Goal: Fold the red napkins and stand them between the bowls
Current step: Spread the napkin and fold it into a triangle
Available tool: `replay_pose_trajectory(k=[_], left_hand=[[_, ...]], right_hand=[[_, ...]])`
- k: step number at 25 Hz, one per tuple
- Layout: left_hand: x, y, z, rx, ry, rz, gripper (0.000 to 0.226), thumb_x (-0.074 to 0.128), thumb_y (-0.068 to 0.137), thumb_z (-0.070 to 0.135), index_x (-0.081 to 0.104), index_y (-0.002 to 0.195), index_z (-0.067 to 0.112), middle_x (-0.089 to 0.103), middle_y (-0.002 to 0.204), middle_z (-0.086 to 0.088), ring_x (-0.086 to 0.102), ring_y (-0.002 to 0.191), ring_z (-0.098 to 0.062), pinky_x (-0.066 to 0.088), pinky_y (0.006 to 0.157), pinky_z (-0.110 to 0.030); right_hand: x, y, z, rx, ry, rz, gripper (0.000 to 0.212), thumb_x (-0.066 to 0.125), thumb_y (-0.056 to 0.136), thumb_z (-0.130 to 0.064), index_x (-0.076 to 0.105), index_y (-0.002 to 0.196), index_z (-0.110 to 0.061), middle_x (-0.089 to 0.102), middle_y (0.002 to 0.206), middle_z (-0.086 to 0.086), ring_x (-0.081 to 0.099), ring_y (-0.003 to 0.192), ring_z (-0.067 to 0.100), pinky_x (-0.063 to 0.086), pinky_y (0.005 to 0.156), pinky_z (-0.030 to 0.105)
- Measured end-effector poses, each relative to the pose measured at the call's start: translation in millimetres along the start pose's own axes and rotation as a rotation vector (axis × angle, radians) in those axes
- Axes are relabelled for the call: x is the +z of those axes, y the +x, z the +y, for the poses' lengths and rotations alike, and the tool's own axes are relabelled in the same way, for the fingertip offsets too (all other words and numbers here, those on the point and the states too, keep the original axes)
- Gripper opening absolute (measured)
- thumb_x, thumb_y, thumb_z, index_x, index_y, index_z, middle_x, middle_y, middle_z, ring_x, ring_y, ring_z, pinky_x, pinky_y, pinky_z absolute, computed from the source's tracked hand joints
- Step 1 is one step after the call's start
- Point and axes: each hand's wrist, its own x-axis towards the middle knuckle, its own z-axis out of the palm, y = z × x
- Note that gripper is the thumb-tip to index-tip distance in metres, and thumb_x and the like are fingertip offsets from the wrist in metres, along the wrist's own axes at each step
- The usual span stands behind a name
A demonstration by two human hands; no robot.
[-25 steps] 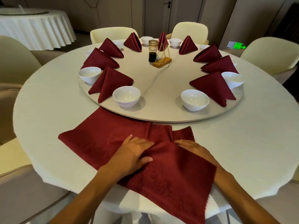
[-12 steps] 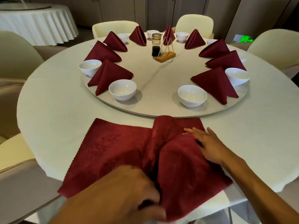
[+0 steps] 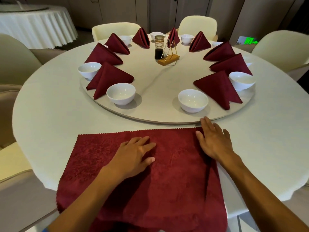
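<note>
A red napkin [image 3: 175, 173] lies flat on the near edge of the round table, its front part hanging over the edge. My left hand [image 3: 135, 154] rests palm down on the middle of the cloth, fingers apart. My right hand [image 3: 214, 141] presses flat on its right edge near the far corner. On the turntable [image 3: 158, 91], several folded red napkins stand as pyramids between white bowls, such as one [image 3: 108, 79] at the left and one [image 3: 219, 89] at the right. Two bowls [image 3: 121, 93] [image 3: 193, 100] stand nearest, with a bare gap between them.
A sauce jar [image 3: 159, 47] and a wooden holder with a wire frame [image 3: 168, 59] stand near the turntable's centre. Cream chairs [image 3: 115, 30] ring the table. Another table with a white cloth [image 3: 33, 25] is at the back left.
The crumpled, bunched napkin has been spread out flat and square to the table edge. My left hand moved from the near fold up to its middle; my right hand slid to the right edge.
</note>
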Motion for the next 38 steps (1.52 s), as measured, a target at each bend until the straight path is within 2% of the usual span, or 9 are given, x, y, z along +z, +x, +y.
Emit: replay_pose_trajectory(k=[3,8,12,18,20,25,28,32,38], left_hand=[[7.5,-8.8,3.2,-0.086,0.008,0.030,0.085,-0.004,0.075,0.072,0.018,0.153,0.043,0.013,0.164,0.008,0.014,0.150,-0.019,0.025,0.117,-0.048],[9.2,-9.7,-0.1,-0.151,0.013,0.058,0.086,-0.005,0.075,0.071,0.019,0.152,0.043,0.016,0.163,0.006,0.017,0.149,-0.020,0.028,0.114,-0.046],[4.1,-3.7,0.6,-0.137,0.021,0.090,0.053,0.032,0.098,0.056,0.033,0.148,0.037,0.032,0.154,0.004,0.032,0.140,-0.022,0.038,0.106,-0.044],[-0.8,25.6,-13.7,-0.100,-0.118,0.234,0.039,0.054,0.096,0.039,0.052,0.132,0.022,0.048,0.125,0.000,0.047,0.111,-0.020,0.047,0.091,-0.037],[-0.5,24.6,-23.2,-0.098,-0.269,0.240,0.030,0.060,0.094,0.035,0.056,0.120,0.021,0.047,0.123,0.001,0.045,0.111,-0.019,0.046,0.092,-0.037],[2.3,2.2,-18.7,-0.049,-0.354,0.397,0.016,0.065,0.091,0.021,0.051,0.088,0.029,0.055,0.088,0.012,0.053,0.081,-0.010,0.048,0.069,-0.033],[-6.4,-19.2,-10.3,-0.126,-0.430,0.611,0.008,0.063,0.092,0.022,0.057,0.088,0.026,0.056,0.086,0.015,0.053,0.078,-0.008,0.045,0.066,-0.030],[-58.4,4.6,-15.9,-0.187,-0.402,0.921,0.005,0.062,0.092,0.017,0.058,0.092,0.016,0.057,0.093,0.004,0.054,0.081,-0.018,0.043,0.066,-0.035],[-43.4,35.2,-8.7,-0.106,0.006,0.618,0.043,0.049,0.087,0.038,0.058,0.122,0.014,0.051,0.136,-0.012,0.055,0.107,-0.036,0.050,0.079,-0.046]], right_hand=[[-1.2,2.3,2.4,0.041,-0.016,0.029,0.058,0.015,0.104,-0.047,0.008,0.157,-0.025,0.003,0.165,-0.007,0.012,0.150,0.025,0.008,0.119,0.051],[-4.1,7.7,15.1,0.040,0.035,0.067,0.060,0.024,0.103,-0.047,0.015,0.156,-0.021,0.011,0.164,-0.003,0.025,0.146,0.027,0.026,0.115,0.049],[-2.3,7.4,19.0,0.055,0.120,0.089,0.071,0.037,0.098,-0.056,0.015,0.156,-0.021,0.011,0.164,-0.002,0.033,0.142,0.028,0.032,0.109,0.047],[-22.4,1.1,18.2,0.053,0.165,-0.089,0.093,0.055,0.088,-0.062,0.005,0.157,-0.025,0.000,0.165,-0.005,0.029,0.145,0.027,0.032,0.112,0.046],[-18.3,-23.7,11.5,0.029,0.113,-0.142,0.087,0.059,0.085,-0.061,0.017,0.154,-0.027,0.018,0.162,-0.001,0.036,0.138,0.027,0.037,0.107,0.044],[-6.3,-72.4,19.9,-0.004,0.160,0.028,0.014,0.059,0.092,-0.040,0.052,0.090,-0.029,0.061,0.093,-0.006,0.059,0.090,0.019,0.041,0.066,0.030],[-26.5,-67.9,19.7,0.044,0.470,0.206,0.013,0.061,0.093,-0.028,0.057,0.081,-0.032,0.063,0.073,-0.011,0.060,0.066,0.009,0.041,0.058,0.026],[-67.1,-12.6,-11.5,-0.055,0.490,0.552,0.006,0.059,0.095,-0.022,0.063,0.094,-0.016,0.065,0.078,-0.003,0.061,0.069,0.023,0.038,0.062,0.030],[-69.3,4.3,-63.3,-0.221,0.071,0.622,0.024,0.058,0.086,-0.013,0.063,0.109,-0.011,0.064,0.103,0.012,0.059,0.087,0.038,0.044,0.076,0.044]])
